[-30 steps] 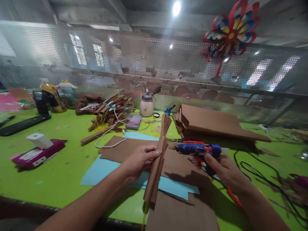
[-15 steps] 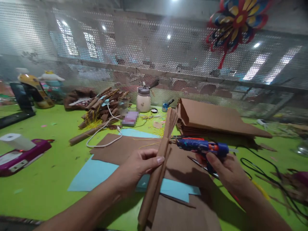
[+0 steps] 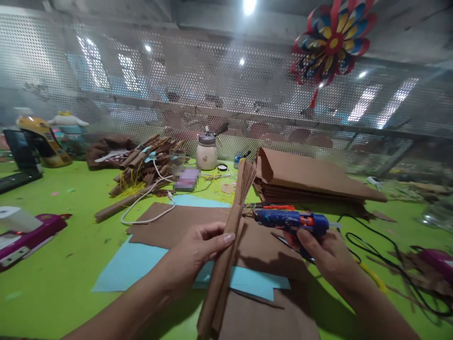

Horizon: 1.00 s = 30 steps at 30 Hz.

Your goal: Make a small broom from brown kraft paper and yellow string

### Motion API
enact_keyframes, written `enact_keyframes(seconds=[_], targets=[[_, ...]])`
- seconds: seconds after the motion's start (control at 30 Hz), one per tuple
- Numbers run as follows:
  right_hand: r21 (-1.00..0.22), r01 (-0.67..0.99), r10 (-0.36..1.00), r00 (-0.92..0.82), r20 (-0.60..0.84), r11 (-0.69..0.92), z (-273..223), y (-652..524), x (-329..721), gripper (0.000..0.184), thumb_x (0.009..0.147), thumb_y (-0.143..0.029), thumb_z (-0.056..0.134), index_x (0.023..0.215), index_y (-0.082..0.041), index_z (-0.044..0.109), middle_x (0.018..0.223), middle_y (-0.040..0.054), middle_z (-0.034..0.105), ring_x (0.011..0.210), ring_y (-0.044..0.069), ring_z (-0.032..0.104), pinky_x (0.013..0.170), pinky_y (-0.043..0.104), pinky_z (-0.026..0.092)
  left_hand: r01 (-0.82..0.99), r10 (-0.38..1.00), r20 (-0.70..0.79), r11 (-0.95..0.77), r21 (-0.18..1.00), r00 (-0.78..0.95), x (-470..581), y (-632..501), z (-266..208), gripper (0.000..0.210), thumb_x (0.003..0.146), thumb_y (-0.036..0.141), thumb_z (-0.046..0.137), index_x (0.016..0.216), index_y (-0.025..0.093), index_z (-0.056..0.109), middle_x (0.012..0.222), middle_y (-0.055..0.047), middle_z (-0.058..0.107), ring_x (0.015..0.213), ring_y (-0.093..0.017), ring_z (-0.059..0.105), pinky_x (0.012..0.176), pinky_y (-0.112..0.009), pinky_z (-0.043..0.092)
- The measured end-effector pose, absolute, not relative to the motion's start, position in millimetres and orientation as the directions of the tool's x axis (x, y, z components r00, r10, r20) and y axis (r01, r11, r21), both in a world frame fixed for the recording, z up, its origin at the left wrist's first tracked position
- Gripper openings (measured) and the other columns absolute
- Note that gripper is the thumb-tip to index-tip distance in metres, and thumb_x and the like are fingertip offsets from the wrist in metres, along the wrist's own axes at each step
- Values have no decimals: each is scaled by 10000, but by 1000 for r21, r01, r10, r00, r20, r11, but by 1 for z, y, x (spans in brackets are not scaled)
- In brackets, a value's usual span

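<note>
My left hand [image 3: 203, 245] is closed around a long rolled strip of brown paper [image 3: 221, 278], thumb on top. The roll slants away from me, and its far end fans out in pleats. My right hand [image 3: 322, 250] grips a blue hot glue gun [image 3: 288, 221] with a clear glue stick poking from its back. The gun's nozzle points left, right beside the roll; whether it touches cannot be made out. Under both hands lie brown paper sheets [image 3: 177, 222] and light blue paper [image 3: 130, 264]. A dark, thin metal tool [image 3: 281, 239] lies partly hidden behind my right hand.
Folded brown paper [image 3: 314, 174] is stacked at the back right. Brown rolls with yellow string [image 3: 141, 165] are piled at the back left, near a cream kettle [image 3: 206, 153]. A purple power strip [image 3: 38, 236] sits left; a black cord [image 3: 385, 245] curls at right.
The whole view has shifted slightly, so things sit a little further left and lower. Both hands keep their holds, and the glue gun's nozzle stays beside the roll.
</note>
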State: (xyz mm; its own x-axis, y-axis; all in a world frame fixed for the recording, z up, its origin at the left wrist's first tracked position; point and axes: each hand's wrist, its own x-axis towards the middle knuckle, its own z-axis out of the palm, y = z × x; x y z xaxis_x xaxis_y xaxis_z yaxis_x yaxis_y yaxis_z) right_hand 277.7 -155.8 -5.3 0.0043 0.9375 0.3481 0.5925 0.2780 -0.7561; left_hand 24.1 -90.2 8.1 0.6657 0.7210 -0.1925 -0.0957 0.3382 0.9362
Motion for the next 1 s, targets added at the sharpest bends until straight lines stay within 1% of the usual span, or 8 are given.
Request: enact_keyframes(seconds=[0.17,0.3,0.47,0.63,0.8,0.93,1.0], targets=[[-732,610,932,-28,362,303,-6,-158,278,403,886,-452,416,683,-157,602,612,43,567,565,150,516,518,253,411,-102,743,-187,325,940,643,23,-90,9,431,707,381,680,1086,177,656,984,-77,684,927,-244,609,807,-295,451],[-743,598,927,-1,374,301,-5,-155,276,401,889,-454,404,696,-154,587,620,44,559,562,145,508,518,252,411,-107,731,-184,332,937,658,23,-91,9,419,722,364,670,1098,179,651,986,-83,683,945,-252,606,828,-314,449],[-749,585,913,32,406,312,-2,-152,273,379,892,-443,400,712,-156,573,647,51,572,592,149,519,553,257,425,-95,729,-194,335,937,656,23,-92,9,441,712,371,677,1109,181,646,1000,-82,679,917,-251,614,821,-319,455],[-756,589,924,41,380,285,-7,-155,278,392,880,-460,419,696,-163,597,638,49,578,609,168,553,559,261,447,-91,748,-199,327,941,633,23,-92,10,446,711,378,677,1104,169,648,968,-86,685,876,-235,620,762,-287,467],[-758,573,928,-11,373,312,-9,-158,282,374,868,-458,445,717,-167,625,663,60,601,641,186,579,593,274,485,-108,761,-197,331,937,619,23,-92,11,395,705,375,685,1054,190,673,946,-64,693,840,-210,629,744,-263,466],[-782,548,924,39,380,298,-10,-158,281,366,871,-459,444,745,-166,623,618,47,568,587,166,549,569,263,481,-115,758,-170,307,945,630,22,-93,12,375,727,358,668,1061,188,672,955,-69,690,858,-209,623,766,-270,456],[-789,542,923,63,379,288,-10,-157,279,361,877,-455,437,771,-161,618,650,53,581,603,168,556,581,267,480,-109,751,-170,306,946,638,22,-93,13,380,730,358,664,1067,184,670,954,-76,690,832,-205,623,754,-272,455]])
